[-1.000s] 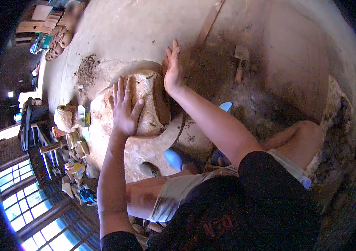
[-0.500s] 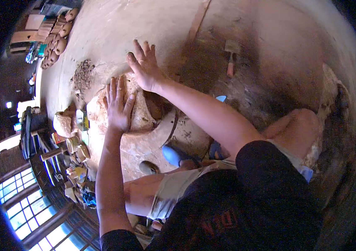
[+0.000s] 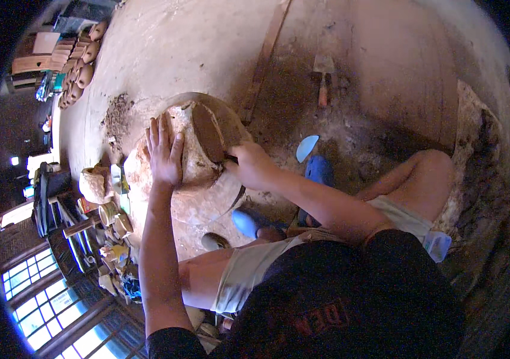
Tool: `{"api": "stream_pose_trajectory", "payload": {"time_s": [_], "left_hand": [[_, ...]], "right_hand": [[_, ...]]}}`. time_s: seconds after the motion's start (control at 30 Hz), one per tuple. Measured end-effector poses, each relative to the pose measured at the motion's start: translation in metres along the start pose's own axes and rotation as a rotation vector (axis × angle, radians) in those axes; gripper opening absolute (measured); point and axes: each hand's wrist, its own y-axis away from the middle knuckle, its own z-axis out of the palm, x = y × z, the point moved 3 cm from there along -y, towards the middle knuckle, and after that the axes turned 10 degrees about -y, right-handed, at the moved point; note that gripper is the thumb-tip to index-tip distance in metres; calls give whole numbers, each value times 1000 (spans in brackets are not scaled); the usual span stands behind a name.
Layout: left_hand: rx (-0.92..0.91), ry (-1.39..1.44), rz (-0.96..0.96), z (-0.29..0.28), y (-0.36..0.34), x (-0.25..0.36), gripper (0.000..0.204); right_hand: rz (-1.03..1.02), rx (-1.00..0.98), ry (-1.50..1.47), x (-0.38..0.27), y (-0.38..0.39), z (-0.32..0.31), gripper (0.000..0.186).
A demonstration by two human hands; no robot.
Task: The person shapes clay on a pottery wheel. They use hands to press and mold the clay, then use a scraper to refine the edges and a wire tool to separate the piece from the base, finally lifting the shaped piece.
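1. Left hand (image 3: pixel 164 158): one; laid flat, fingers long and slightly parted, thumb set off to the side; grips nothing, palm down on the block.
2. Right hand (image 3: pixel 252 166): one; fingers curled narrow at the block's near right edge. A dark sliver shows at the fingertips; cannot tell whether it is a held tool or shadow.
3. Block (image 3: pixel 184 119): pale, rough, plaster-like; under the left hand and just beyond the right hand, to its left.
4. Brown face (image 3: pixel 209 133): smooth, clay-like, on the block's right side; between the two hands, beside the right fingertips.
5. Round base (image 3: pixel 234 113): disc-shaped, beneath the block; its rim shows just beyond the right hand.
6. Step in hand, as judged: left hand steadies the block while the right works at the edge of the brown face.
7. Next move, as judged: calls for firm, even pressure from the left hand and close fingertip control by the right along that edge.
8. Trowel (image 3: pixel 323 81): reddish handle; beyond the right hand and to its right, well apart.
9. Blue half-moon piece (image 3: pixel 307 148): flat; right of the right hand, apart.
10. Hollow pale vessel (image 3: pixel 94 184): left of the left hand, apart.
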Motion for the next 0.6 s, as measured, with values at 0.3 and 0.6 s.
{"api": "stream_pose_trajectory", "payload": {"time_s": [0.3, 0.6], "left_hand": [[-20, 24, 66, -13, 5, 7, 77], [19, 45, 160, -22, 12, 6, 75]], "right_hand": [[91, 92, -158, 9, -31, -40, 34], [-398, 167, 232, -5, -29, -12, 18]]}}
